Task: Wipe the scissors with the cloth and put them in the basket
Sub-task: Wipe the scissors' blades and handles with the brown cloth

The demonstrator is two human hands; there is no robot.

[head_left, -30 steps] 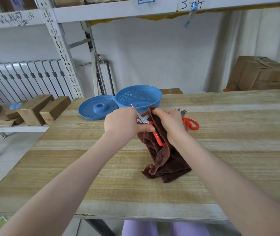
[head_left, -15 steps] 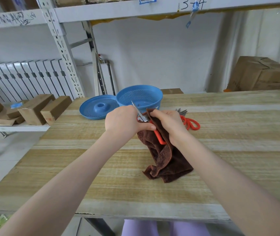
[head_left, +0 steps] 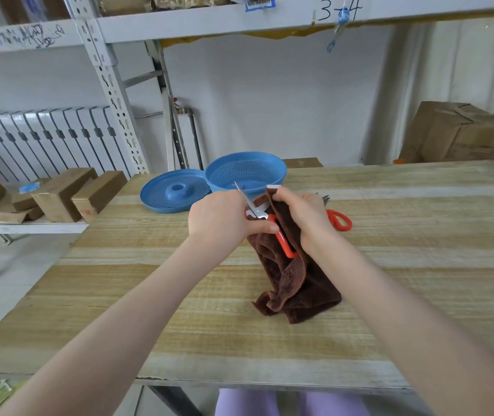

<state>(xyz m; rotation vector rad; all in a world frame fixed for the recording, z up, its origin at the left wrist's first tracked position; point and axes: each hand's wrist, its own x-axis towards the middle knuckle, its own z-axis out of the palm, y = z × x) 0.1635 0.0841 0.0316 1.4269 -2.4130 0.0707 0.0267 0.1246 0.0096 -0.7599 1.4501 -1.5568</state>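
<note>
From my remote seat, the long pale wooden bench (head_left: 419,265) fills most of the view. At its far edge stands a round blue perforated plastic basket (head_left: 269,175), with a flat blue perforated lid (head_left: 161,196) touching it on the left.

A dark brown terry cloth (head_left: 296,283) hangs from the hands near the middle of the bench. Its lower end is bunched on the wood.

My right hand (head_left: 302,214) has its fingers (head_left: 281,195) curled tightly over the upper fold of the cloth and pinches it. My left hand (head_left: 218,217) is closed round the orange-handled, steel-bladed scissors (head_left: 259,213). Its thumb lies across the top of the handle and the other fingers are wrapped behind, out of sight.

The scissors are held above the bench, just in front of the basket and between my two hands. One bare, shiny blade is exposed. The other is probably inside the fold my right hand squeezes, though I cannot see it clearly.

The long axis runs diagonally. The orange handle loop sits low and toward me against the cloth, and the bare tip points up, away and slightly left, overlapping the basket's front wall in this view.

A second orange-handled pair (head_left: 340,220) lies flat on the bench just right of my right hand. Its tips point away from me.
</note>
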